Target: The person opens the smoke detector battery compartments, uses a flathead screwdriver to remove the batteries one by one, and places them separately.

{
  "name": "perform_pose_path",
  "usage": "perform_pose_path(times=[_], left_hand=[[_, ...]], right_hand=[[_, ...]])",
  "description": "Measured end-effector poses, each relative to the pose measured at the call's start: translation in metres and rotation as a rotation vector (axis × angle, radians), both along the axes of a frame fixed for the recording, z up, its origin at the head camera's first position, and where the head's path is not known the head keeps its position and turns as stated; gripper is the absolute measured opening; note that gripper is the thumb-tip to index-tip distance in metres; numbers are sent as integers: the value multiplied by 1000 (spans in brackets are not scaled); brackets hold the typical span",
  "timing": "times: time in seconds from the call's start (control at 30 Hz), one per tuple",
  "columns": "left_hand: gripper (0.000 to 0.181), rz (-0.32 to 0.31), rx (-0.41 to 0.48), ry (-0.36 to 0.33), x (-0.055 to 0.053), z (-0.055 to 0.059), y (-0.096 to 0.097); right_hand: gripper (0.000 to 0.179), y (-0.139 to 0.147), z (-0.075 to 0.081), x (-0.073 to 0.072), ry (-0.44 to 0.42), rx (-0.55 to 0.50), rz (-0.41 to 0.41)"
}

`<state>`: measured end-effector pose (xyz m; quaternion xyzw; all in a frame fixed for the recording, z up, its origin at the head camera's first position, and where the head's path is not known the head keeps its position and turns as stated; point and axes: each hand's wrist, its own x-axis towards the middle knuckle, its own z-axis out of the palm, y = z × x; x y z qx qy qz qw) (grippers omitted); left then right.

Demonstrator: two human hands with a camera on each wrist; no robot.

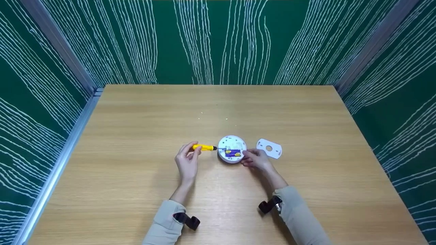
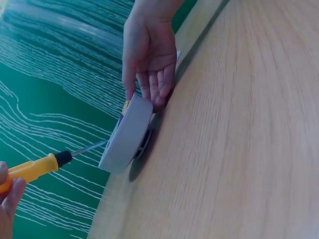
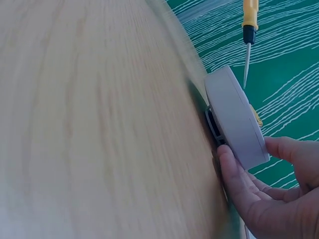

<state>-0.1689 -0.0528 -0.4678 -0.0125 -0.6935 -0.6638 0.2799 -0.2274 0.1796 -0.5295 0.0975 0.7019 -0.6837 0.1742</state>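
My left hand (image 1: 186,165) holds a screwdriver (image 1: 205,147) by its yellow handle. Its thin metal shaft points right, with the tip over the battery side of a round white smoke detector (image 1: 224,141). Two blue-and-yellow batteries (image 1: 233,153) lie in the detector's face, which is turned up. At the detector's right edge, my right hand (image 1: 261,160) pinches the rim, thumb on the face and fingers underneath. In the right wrist view the white housing (image 3: 234,117) is tilted, its dark-framed underside close over the table.
A white mounting plate (image 1: 275,148) with a round centre hole lies just right of the detector, partly behind my right hand. Small white crumbs lie farther back on the wooden table (image 1: 153,112). Green walls (image 1: 173,41) with white lines enclose it.
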Motion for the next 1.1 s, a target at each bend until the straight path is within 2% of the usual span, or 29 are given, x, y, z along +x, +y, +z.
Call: perform_pose_path(times=[0.2,0.4,0.47,0.63,0.9,1.1], left_hand=[[19,-25,-10,-15,-1,3,0],[18,-71,-46,-23,-2,11,-1],[18,-86,-60,-20,-5,8,-2],[19,-113,-105,-13,-17,-3,-6],[21,-128,-244,-40,-22,3,-6],[20,-134,-323,-9,-26,8,-3]], right_hand=[[41,1,-4,1,-10,-114,-21],[38,2,-8,4,10,-163,-28],[37,3,-9,4,19,-180,-23],[38,4,-12,3,10,-187,-36],[41,4,-12,3,-2,-190,-58],[39,3,-13,2,0,-195,-55]])
